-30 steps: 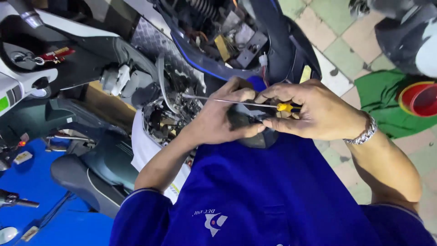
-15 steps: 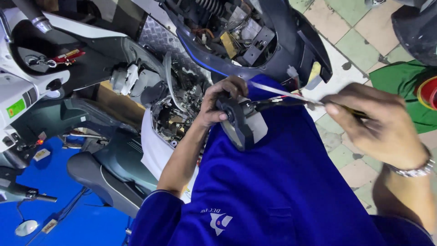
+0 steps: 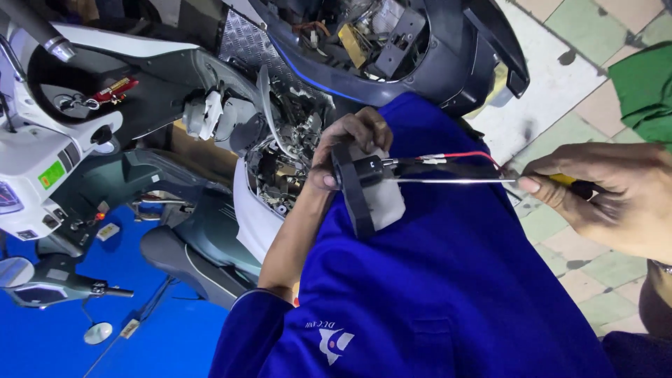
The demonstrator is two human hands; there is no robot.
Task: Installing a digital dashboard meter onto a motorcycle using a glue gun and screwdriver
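Left hand (image 3: 346,150) clasped black round part (image 3: 360,185); right hand (image 3: 609,192) gripped screwdriver (image 3: 455,180), tip against the part.

A small green rectangular label (image 3: 51,174) sits on the white scooter panel (image 3: 42,150) at left. A red tag (image 3: 115,89) hangs near the keys above it.

A tiled floor (image 3: 560,84) in pale green and cream squares is showing at three o'clock and up toward one o'clock, with dark spots marking some tiles. A green cloth (image 3: 647,87) is lying on it at two o'clock, near the edge of the view, and the dark scooter body (image 3: 420,63) is standing on the tiles at twelve o'clock. At eight o'clock a blue mat (image 3: 42,343) is covering the ground, with a round mirror (image 3: 96,333) and a black mirror arm (image 3: 63,287) lying on it.
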